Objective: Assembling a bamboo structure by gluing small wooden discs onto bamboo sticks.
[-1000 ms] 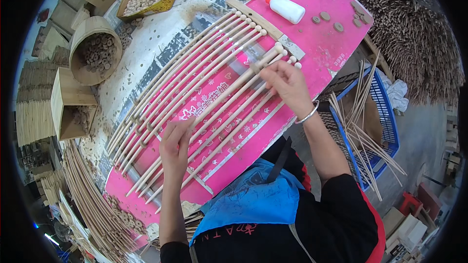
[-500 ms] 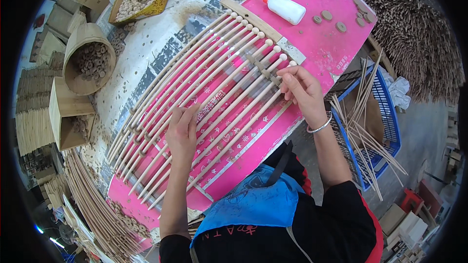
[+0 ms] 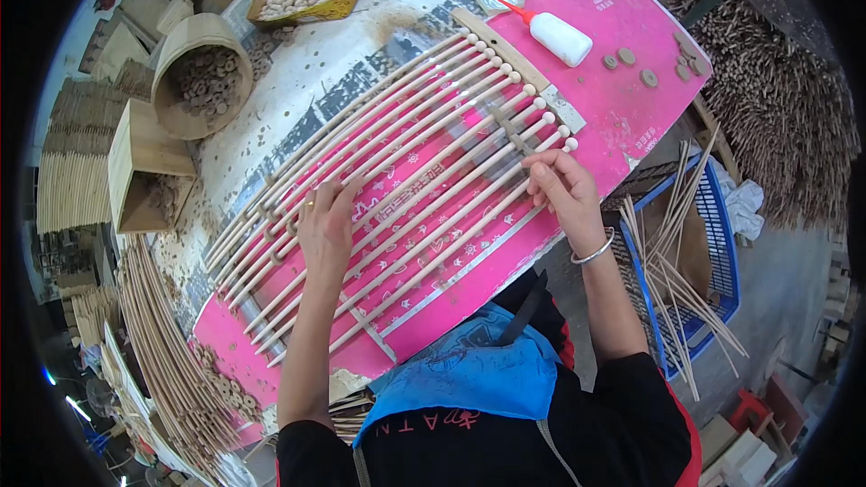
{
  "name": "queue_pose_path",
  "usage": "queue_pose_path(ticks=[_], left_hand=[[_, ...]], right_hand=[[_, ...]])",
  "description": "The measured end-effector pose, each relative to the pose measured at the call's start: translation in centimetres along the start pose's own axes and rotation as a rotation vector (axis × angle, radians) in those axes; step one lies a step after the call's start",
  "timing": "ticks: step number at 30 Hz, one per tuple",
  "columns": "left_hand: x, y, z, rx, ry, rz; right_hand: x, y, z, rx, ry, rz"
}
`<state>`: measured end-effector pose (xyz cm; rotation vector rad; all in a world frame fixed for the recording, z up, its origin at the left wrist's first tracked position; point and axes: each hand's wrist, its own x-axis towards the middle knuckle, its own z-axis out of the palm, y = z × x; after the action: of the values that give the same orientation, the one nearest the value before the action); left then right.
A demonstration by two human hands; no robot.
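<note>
A row of slim wooden rods (image 3: 424, 171) with round bead tips (image 3: 515, 78) lies slanting across a pink printed sheet. My left hand (image 3: 329, 221) is over the rods left of the middle, fingers bent downward; whatever lies under its fingertips is hidden. Small wooden rings (image 3: 275, 256) sit on some rods just left of it. My right hand (image 3: 566, 188) is closed in a pinch by the nearest rods, below their bead ends. Anything in that pinch is too small to make out. A narrow dark strip (image 3: 511, 129) crosses the rods close to its fingertips.
A white glue bottle (image 3: 561, 40) with a red nozzle lies beyond the rods, near loose wooden discs (image 3: 649, 78). At left stand a wooden bucket of rings (image 3: 171, 126), a wooden box (image 3: 135, 162) and a yellow bead tray (image 3: 347, 4). A blue basket (image 3: 722, 243) holds sticks at right.
The whole view has shifted, so the table appears farther right. My left hand has moved left along the rods, closer to the rings. My right hand stays by the bead ends, still pinched.
</note>
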<state>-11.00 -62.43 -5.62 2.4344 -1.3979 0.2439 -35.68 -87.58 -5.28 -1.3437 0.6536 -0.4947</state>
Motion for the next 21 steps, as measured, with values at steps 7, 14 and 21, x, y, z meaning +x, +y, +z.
queue_pose_path(ticks=[7, 14, 21], left_hand=[[-0.1, -0.4, -0.9, 0.04, 0.107, 0.104], [-4.5, 3.3, -7.9, 0.039, 0.079, 0.194], [-12.9, 0.2, -13.7, -0.011, -0.043, -0.223]], right_hand=[[-0.4, 0.7, 5.0, -0.01, -0.182, -0.088], [-0.4, 0.8, 12.4, 0.457, -0.315, 0.215], [-0.6, -0.5, 11.1, 0.407, -0.296, 0.15]])
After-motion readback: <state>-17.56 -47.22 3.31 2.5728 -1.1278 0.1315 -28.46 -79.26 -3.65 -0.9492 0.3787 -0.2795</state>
